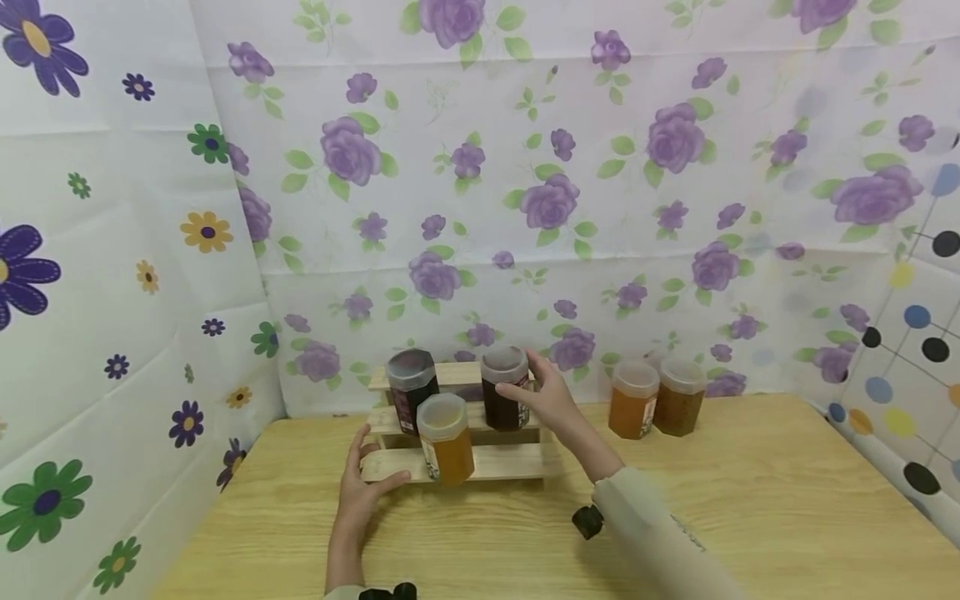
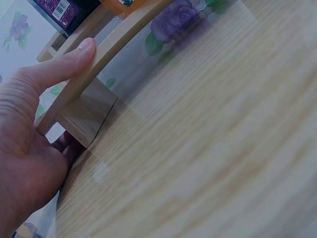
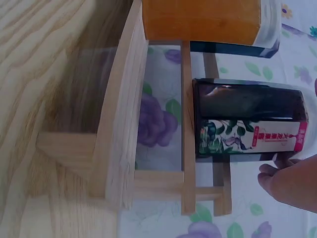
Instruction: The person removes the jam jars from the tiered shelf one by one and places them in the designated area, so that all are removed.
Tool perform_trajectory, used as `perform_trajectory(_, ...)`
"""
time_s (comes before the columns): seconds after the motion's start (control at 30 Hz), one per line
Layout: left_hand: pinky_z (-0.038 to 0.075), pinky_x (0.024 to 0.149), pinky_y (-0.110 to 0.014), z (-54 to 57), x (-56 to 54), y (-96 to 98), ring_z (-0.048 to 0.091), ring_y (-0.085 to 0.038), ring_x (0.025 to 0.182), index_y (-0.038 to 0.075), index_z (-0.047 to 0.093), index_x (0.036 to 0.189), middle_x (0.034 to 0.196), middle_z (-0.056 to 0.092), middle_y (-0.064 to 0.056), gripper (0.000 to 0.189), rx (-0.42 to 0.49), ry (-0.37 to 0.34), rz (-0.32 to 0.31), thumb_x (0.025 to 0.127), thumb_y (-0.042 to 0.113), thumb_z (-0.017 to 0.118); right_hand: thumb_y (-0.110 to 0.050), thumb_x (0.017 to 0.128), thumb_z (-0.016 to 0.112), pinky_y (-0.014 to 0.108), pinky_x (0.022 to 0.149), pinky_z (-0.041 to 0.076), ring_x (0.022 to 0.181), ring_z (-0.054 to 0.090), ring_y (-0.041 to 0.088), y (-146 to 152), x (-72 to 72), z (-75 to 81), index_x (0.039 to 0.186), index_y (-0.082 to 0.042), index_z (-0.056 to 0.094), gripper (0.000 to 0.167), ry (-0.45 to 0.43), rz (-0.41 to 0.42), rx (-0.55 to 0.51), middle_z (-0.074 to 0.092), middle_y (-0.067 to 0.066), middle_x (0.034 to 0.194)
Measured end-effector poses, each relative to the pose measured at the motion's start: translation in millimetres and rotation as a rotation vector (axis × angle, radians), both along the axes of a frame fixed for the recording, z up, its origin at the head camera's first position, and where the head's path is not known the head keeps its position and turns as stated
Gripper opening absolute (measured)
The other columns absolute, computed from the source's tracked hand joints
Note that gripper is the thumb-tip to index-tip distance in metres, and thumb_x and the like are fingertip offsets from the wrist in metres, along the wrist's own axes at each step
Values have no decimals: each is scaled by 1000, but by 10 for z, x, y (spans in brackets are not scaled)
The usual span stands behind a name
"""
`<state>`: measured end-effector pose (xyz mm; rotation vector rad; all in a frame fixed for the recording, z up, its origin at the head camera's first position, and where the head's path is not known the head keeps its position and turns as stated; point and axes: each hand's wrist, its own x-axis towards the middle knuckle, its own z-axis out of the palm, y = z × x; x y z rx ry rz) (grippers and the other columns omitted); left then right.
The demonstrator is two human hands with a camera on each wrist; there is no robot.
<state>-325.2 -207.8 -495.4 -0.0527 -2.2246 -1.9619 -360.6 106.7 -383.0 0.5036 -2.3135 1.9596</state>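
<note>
A stepped wooden rack (image 1: 506, 463) stands on the table. My left hand (image 1: 358, 483) grips its left end, the thumb lying on the lowest board (image 2: 94, 67) and the other fingers partly hidden behind. On the middle step at the right is a dark jar (image 1: 501, 410) with a frosted lid; my right hand (image 1: 553, 404) holds it near the top, between thumb and fingers. Its floral label (image 3: 255, 136) shows in the right wrist view. Another dark jar (image 1: 408, 402) stands on the middle step at the left. An amber jar (image 1: 454, 457) sits on the lowest step before it.
Two more jars, an orange one (image 1: 630, 408) and a brownish one (image 1: 678, 404), stand close together on the table (image 1: 750, 500) right of the rack. A flowered cloth (image 1: 465, 208) hangs behind, with patterned cloths at both sides.
</note>
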Motion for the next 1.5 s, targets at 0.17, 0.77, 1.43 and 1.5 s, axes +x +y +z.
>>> perform_trajectory(0.17, 30, 107, -55, -3, -3, 12, 26, -36, 139, 28, 14, 158, 148, 29, -17, 105, -7, -6, 3, 79, 6, 80, -26, 88, 74, 45, 108, 40, 134, 46, 28, -99, -74, -5, 152, -15, 30, 78, -34, -48, -36, 47, 12, 143)
perform_trajectory(0.77, 30, 107, -53, 0, -9, 14, 24, -37, 140, 31, 15, 157, 149, 28, -16, 106, 2, -35, 12, 78, 7, 81, -27, 86, 75, 46, 108, 42, 131, 48, 29, -143, -83, -36, 151, -12, 33, 79, -53, -95, -82, 48, 12, 143)
perform_trajectory(1.43, 28, 108, -54, 12, -5, 6, 23, -38, 140, 32, 16, 157, 149, 28, -16, 105, 1, -27, 7, 78, 9, 81, -32, 84, 78, 44, 106, 44, 130, 51, 28, 0, 0, -50, 147, -18, 40, 75, -45, -154, -19, 51, 13, 142)
perform_trajectory(1.5, 30, 107, -52, 14, -2, 4, 24, -38, 140, 32, 15, 157, 150, 28, -16, 105, -2, -28, 5, 79, 9, 81, -34, 83, 78, 43, 104, 45, 130, 52, 28, 20, 9, -55, 147, -19, 41, 76, -48, -164, -17, 52, 12, 141)
